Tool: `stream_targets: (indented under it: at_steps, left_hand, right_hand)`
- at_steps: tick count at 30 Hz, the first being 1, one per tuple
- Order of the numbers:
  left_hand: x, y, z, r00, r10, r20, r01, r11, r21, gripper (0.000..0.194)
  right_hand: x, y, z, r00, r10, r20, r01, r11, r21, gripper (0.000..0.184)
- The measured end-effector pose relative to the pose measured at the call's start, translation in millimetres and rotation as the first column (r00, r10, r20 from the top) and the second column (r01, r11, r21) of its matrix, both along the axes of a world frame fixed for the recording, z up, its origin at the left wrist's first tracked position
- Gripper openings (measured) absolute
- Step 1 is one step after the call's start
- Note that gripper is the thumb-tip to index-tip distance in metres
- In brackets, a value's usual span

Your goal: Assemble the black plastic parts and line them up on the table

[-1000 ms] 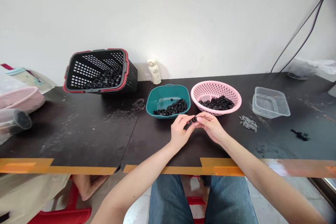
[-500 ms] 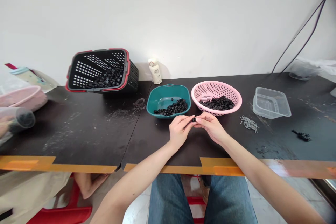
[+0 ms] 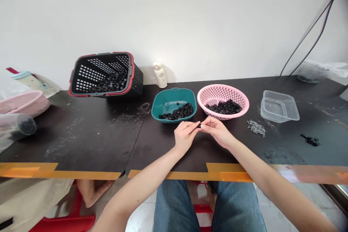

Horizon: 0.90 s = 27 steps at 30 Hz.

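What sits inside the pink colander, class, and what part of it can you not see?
A heap of small black parts sits inside the pink colander, with its perforated wall showing around them. The colander's floor beneath the heap is covered, so it cannot be seen.

Light: you have bright, even light on the white wall (image 3: 174, 18).
Shadows: you get soft ones, as beside the bottle (image 3: 160, 75).
Glare: you see a pale streak on the orange tape (image 3: 288, 173).
Focus: your left hand (image 3: 185, 137) and right hand (image 3: 217, 132) look sharp.
Edges: you see the table (image 3: 81, 141) bowed by distortion.

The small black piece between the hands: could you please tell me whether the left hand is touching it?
Touching: the head view shows the fingertips of the left hand against the small black piece, with no gap visible.
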<state>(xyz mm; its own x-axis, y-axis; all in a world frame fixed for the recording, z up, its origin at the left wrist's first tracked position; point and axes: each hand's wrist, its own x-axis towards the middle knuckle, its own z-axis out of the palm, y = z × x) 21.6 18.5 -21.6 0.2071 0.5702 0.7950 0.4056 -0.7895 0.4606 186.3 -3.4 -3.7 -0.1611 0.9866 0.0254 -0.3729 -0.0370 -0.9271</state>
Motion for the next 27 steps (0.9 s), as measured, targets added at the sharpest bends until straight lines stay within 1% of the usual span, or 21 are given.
stream_targets:
  at_steps: [4,7,10,15,18,21,23,27]
  left_hand:
    - [0.3,-1.0,-0.2,1.000,-0.012,-0.002,0.012,0.999,0.030,0.022]
    - [0.3,-1.5,-0.6,1.000,-0.021,-0.016,0.022,0.999,0.041,0.022]
    - [-0.4,-1.2,-2.3,0.999,-0.024,-0.026,0.026,0.998,0.059,0.022]
    - [-0.7,0.2,-5.8,0.997,-0.009,-0.082,0.013,0.999,0.047,0.021]
    - [2.6,0.8,-4.9,0.997,0.004,-0.071,-0.003,1.000,0.013,0.020]
    - [7.1,0.6,-1.4,1.000,0.003,-0.016,-0.004,0.998,-0.057,0.022]
    - [8.4,0.0,0.7,1.000,-0.013,-0.017,0.012,0.996,-0.089,0.024]
    - [4.6,-1.7,2.4,0.998,-0.012,-0.064,0.008,0.998,-0.067,0.022]
  right_hand:
    - [0.8,0.1,2.2,0.993,0.059,-0.102,-0.065,0.996,-0.058,0.030]
    - [0.6,-0.6,3.5,0.988,0.071,-0.134,-0.082,0.994,-0.076,0.039]
    - [-1.8,-2.4,2.7,0.990,0.057,-0.129,-0.067,0.995,-0.076,0.045]
    - [-6.2,-3.4,-2.8,0.997,-0.009,-0.076,0.004,0.998,-0.067,0.049]
    - [-4.3,-0.4,-3.6,0.993,0.002,-0.122,-0.014,0.995,-0.097,0.047]
    - [-0.2,2.8,-0.8,0.981,0.035,-0.189,-0.059,0.991,-0.122,0.041]
    - [1.3,3.3,1.8,0.975,0.060,-0.214,-0.086,0.990,-0.116,0.035]
    - [-0.2,2.0,3.6,0.974,0.114,-0.195,-0.138,0.983,-0.119,0.028]
